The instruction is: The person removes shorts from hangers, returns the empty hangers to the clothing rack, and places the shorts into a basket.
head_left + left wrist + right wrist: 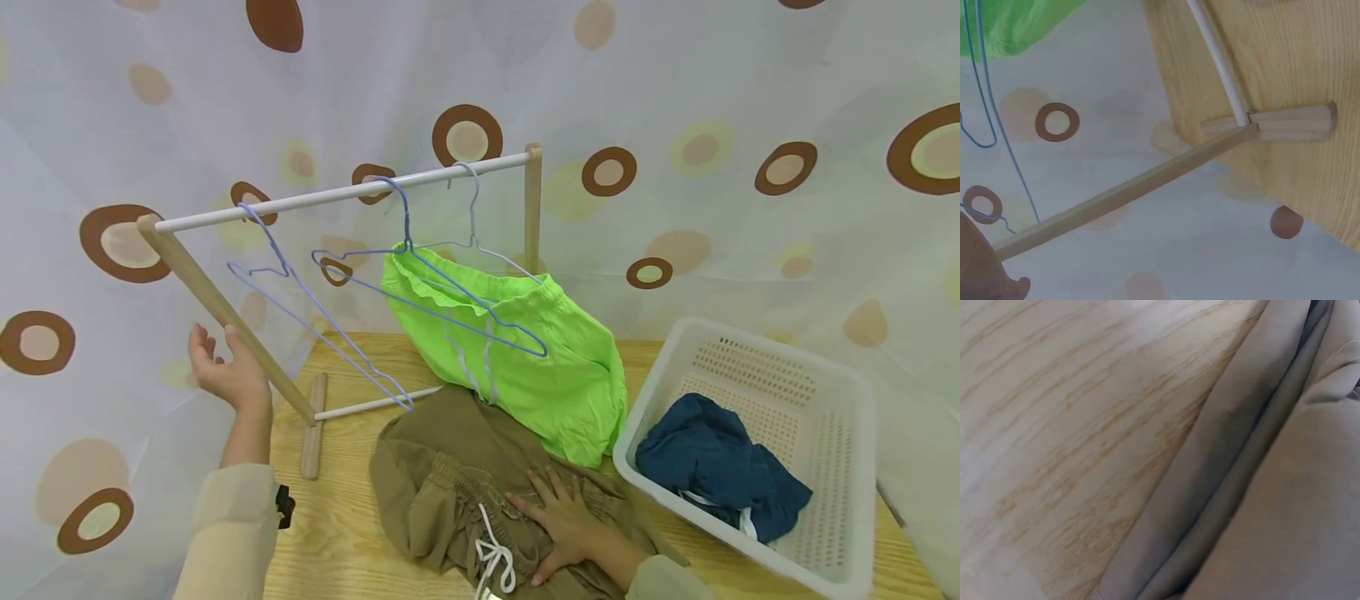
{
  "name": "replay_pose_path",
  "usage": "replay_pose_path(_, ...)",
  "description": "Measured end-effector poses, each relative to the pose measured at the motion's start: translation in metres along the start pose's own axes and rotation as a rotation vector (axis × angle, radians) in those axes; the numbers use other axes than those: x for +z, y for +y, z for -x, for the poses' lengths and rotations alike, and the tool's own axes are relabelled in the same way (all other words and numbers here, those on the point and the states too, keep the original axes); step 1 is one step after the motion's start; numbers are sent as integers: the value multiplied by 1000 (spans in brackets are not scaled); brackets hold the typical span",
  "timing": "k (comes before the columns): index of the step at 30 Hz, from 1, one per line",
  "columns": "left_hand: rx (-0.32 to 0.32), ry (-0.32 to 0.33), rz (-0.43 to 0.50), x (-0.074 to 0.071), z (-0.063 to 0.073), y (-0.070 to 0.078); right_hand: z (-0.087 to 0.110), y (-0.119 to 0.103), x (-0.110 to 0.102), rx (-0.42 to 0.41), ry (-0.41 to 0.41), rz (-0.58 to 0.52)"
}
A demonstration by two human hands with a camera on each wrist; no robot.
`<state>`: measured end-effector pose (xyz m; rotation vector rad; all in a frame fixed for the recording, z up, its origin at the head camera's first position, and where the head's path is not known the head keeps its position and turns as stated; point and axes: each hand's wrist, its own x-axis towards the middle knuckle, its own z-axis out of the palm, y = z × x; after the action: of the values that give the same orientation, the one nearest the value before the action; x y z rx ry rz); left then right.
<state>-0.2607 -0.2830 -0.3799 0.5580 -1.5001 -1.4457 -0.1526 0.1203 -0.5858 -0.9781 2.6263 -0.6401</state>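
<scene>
Brown pants (pixel 408 508) with an elastic waist and a white drawstring lie bunched on the table. My right hand (pixel 562 521) rests on them with spread fingers; in the right wrist view only the brown cloth (pixel 1285 512) and tabletop show. Raised beside the clothes rack's left wooden post (pixel 217 304), my left hand (pixel 232 371) has loosely bent fingers and holds nothing. The left wrist view catches just part of this hand (pixel 982 269) by the post. Bright green pants (pixel 547 367) hang from a pale hanger (pixel 474 217) at the rack's right.
Two bare blue hangers, a left one (pixel 300 287) and a middle one (pixel 407 221), hang from the white rail (pixel 330 197). The middle one overlaps the green pants. At right stands a white plastic basket (pixel 862 467) containing dark blue clothing (pixel 705 450) on the wooden table (pixel 322 533).
</scene>
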Motion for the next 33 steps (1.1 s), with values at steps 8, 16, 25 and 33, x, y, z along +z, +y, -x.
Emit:
replay_pose_path(8,187,20,201,5,49,17,-1,-2,0,-14,32,42)
replay_pose_path(16,403,-275,431,12,137,10,4,-1,2,-18,94,101)
replay_pose_path(25,447,-580,297,20,209,-8,21,-2,8,-43,218,140)
replay_pose_path(33,439,-718,381,34,248,-14,36,-4,8,-21,270,223)
